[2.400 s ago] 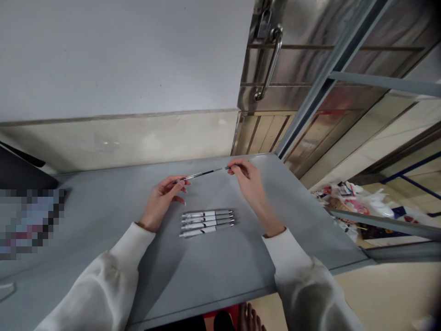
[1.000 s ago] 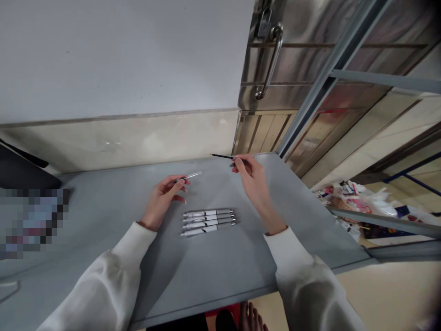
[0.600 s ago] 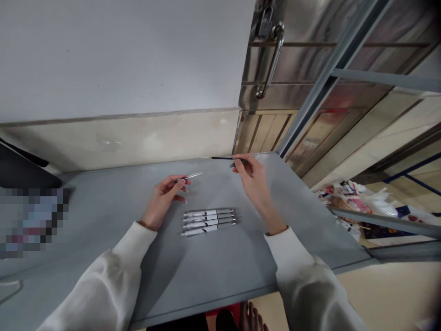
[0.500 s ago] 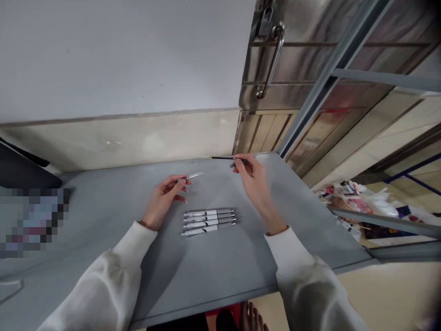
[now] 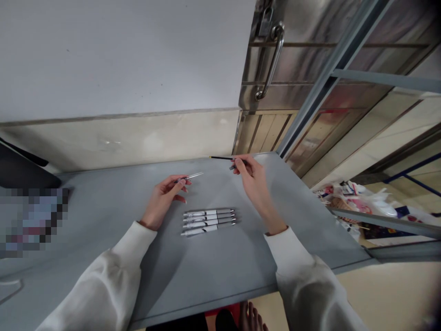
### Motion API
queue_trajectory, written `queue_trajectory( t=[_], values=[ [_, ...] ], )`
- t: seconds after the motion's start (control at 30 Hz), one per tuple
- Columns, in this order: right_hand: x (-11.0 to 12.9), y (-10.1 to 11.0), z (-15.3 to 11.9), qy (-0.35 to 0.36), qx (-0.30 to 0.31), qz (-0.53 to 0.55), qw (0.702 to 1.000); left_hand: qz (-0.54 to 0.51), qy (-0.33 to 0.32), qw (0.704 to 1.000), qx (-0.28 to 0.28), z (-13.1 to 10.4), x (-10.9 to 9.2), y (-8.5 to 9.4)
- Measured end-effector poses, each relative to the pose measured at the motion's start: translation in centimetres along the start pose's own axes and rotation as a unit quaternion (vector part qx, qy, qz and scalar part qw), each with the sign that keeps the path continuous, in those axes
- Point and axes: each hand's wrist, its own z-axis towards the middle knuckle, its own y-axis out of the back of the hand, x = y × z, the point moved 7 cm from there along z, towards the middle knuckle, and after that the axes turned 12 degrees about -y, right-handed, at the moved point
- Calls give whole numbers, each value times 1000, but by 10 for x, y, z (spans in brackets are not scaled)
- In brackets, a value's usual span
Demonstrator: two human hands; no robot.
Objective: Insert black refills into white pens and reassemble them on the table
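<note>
My left hand (image 5: 164, 197) pinches a slim, clear-ended pen barrel (image 5: 195, 176) between thumb and fingers, its see-through end pointing right. In my right hand (image 5: 253, 177) is a thin black pen refill (image 5: 220, 158) with a yellowish tip that points left toward the wall. A short dark grey piece (image 5: 232, 167) also shows at my right fingertips; what it is exactly I cannot make out. Both hands hover over the grey table (image 5: 220, 266), apart from each other. Between and below them, several white-and-silver pens (image 5: 208, 221) lie side by side in a row, their tips to the right.
A wall (image 5: 155, 135) borders the table's far edge. On the right stand a metal frame (image 5: 310, 110) and a door with a handle (image 5: 272, 64). A dark object (image 5: 24, 168) and a blurred-out item (image 5: 34, 220) are at the left. Bagged items (image 5: 365, 202) lie beyond the right edge.
My right hand has shifted very slightly, and the refill with it. My left hand and the row of pens look the same.
</note>
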Motion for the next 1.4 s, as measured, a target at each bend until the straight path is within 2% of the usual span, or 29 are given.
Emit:
queue_trajectory(
  t=[0.47,1.4],
  values=[
    [3,-2,-2,-37,2,80,996,-7,0,1000,4,0,-2,-2],
    [-1,1,-1,-42,-3,95,995,-12,-3,1000,11,-1,0,-1]
  ],
)
